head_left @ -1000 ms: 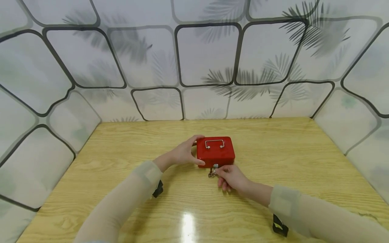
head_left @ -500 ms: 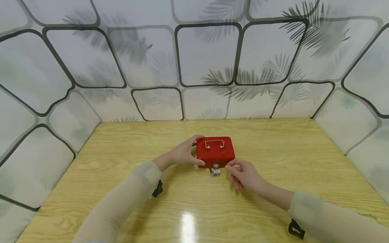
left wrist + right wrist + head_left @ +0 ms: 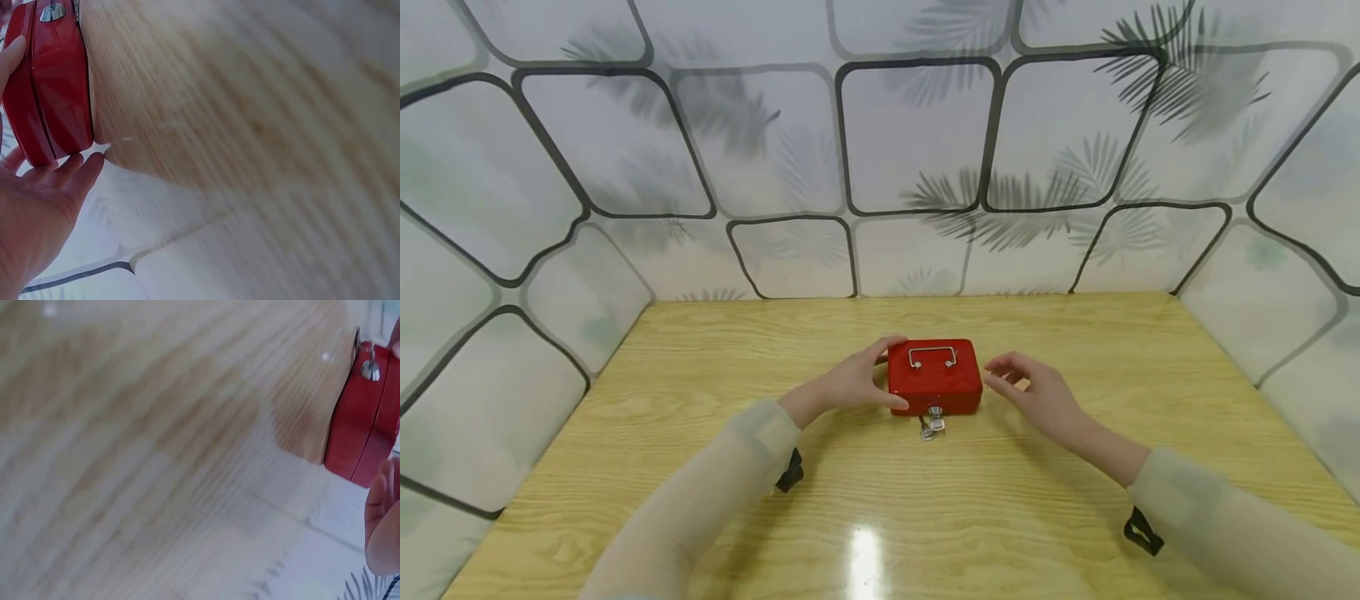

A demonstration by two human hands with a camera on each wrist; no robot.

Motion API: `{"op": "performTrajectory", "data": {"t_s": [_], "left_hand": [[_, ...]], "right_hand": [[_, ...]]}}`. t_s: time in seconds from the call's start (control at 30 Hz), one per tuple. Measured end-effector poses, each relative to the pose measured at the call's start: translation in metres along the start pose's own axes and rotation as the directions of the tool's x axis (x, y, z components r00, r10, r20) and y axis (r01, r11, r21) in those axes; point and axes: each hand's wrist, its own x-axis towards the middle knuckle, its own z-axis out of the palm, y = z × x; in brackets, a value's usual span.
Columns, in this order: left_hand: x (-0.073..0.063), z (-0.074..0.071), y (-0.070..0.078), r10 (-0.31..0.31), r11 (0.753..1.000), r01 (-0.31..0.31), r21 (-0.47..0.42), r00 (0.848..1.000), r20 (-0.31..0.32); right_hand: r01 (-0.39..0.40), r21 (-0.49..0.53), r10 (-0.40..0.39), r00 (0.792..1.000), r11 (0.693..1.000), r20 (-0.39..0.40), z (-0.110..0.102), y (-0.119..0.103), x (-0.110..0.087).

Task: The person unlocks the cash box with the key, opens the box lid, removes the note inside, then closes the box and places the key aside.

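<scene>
A small red cash box [image 3: 934, 379] sits on the table, its wire handle [image 3: 952, 357] lying on the lid. From the front lock [image 3: 935, 412] hang silvery keys [image 3: 932, 429]. My left hand [image 3: 853, 379] holds the left end of the box, thumb at the front and fingers round the far side. In the left wrist view its fingers touch the end wall of the red box [image 3: 62, 87]. Just off the right end, my right hand [image 3: 1037, 396] hovers with loosely bent fingers and holds nothing. The right wrist view shows the lock [image 3: 370, 370] near the top.
A wood-grain table [image 3: 760, 533] extends all around the box. Behind it and at both sides stand pale walls [image 3: 917, 142] patterned with dark outlines and leaves. Black straps [image 3: 1142, 532] hang below the sleeves at the wrists.
My right hand has let go of the keys at the lock and moved right and away from me, to beside the box's right end. My left hand stays on the box.
</scene>
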Motion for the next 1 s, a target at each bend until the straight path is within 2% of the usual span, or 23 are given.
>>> {"op": "performTrajectory", "data": {"t_s": [0.07, 0.13, 0.27, 0.67, 1.0], "left_hand": [[-0.001, 0.0, 0.001, -0.006, 1.0, 0.006, -0.003, 1.0, -0.006], [-0.003, 0.0, 0.001, -0.013, 1.0, 0.013, -0.009, 1.0, -0.013], [-0.005, 0.002, 0.001, -0.015, 1.0, 0.015, -0.019, 1.0, -0.028], [-0.006, 0.006, -0.001, -0.025, 0.998, 0.024, -0.055, 0.999, -0.029], [-0.007, 0.004, 0.0, -0.028, 0.999, 0.026, -0.04, 0.999, -0.033]], "right_hand": [[0.025, -0.038, -0.025, 0.999, 0.999, -0.021, 0.0, 0.004, 0.003], [0.03, -0.024, -0.03, 0.999, 0.999, -0.011, 0.001, 0.007, 0.005], [0.009, 0.022, -0.01, 0.998, 1.0, 0.054, 0.006, 0.013, 0.01], [0.032, 0.125, -0.058, 0.975, 0.992, 0.213, 0.024, 0.022, 0.021], [-0.042, 0.146, 0.008, 0.973, 0.988, 0.23, 0.028, 0.021, 0.026]]}}
